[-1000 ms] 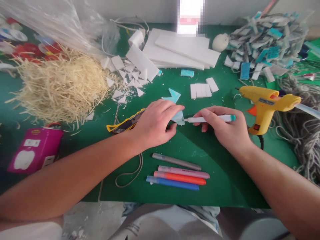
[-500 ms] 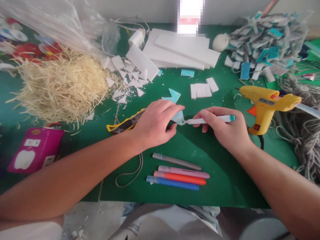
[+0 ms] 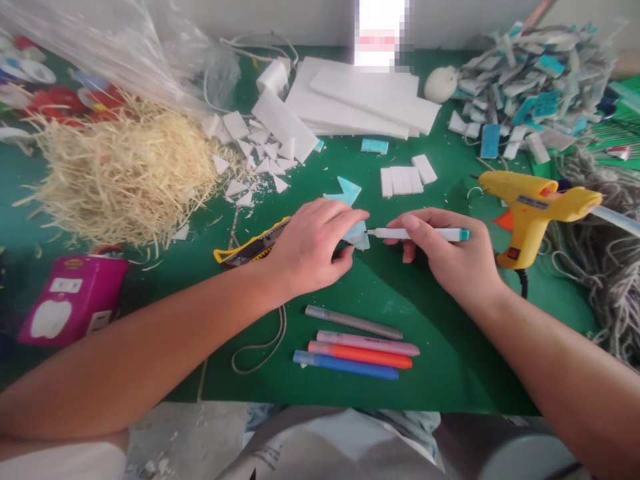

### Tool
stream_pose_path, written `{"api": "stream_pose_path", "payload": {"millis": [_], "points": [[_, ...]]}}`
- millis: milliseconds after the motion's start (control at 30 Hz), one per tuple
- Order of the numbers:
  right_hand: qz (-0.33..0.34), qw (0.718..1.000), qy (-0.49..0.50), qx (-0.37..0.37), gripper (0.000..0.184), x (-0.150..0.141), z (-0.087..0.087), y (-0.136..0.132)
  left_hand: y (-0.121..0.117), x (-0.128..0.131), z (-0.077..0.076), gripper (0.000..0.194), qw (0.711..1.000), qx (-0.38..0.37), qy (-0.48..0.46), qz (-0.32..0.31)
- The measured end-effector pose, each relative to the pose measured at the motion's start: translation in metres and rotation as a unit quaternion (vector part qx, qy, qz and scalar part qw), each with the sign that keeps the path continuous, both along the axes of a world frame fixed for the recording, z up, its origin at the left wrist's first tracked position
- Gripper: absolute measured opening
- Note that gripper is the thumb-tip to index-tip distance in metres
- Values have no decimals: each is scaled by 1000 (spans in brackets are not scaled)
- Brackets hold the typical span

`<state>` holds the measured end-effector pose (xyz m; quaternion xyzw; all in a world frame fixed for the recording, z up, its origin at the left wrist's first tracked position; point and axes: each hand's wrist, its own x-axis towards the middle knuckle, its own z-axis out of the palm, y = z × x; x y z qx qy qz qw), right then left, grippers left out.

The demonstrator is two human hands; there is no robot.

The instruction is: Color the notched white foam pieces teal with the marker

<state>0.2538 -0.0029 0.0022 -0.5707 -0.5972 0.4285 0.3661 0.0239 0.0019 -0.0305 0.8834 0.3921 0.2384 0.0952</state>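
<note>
Nearby, glue gun, left hand overlapping cutter

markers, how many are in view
5: from far to near, grey marker, pink marker, orange marker and blue marker on the table; white marker in the right hand. Others may be hidden.

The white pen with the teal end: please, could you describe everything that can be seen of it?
The white pen is slim and straight, with a smooth, plastic-looking barrel, a teal end and a narrow, uncapped tip. It points left, nearly level across the view. The right hand's grip holds it between thumb and fingers, which hide part of the barrel. The tip is at the edge of the blue piece; contact is unclear.
</note>
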Motion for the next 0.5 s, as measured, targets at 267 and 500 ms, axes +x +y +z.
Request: {"api": "stream_pose_path", "payload": {"millis": [267, 500], "points": [[3, 1000, -4, -2, 35, -1, 1, 1, 0, 0, -1, 39, 1000, 18, -10, -5], [18, 1000, -8, -12, 35, 1, 0, 0, 0, 1, 0, 39, 1000, 11, -10, -1]]}}
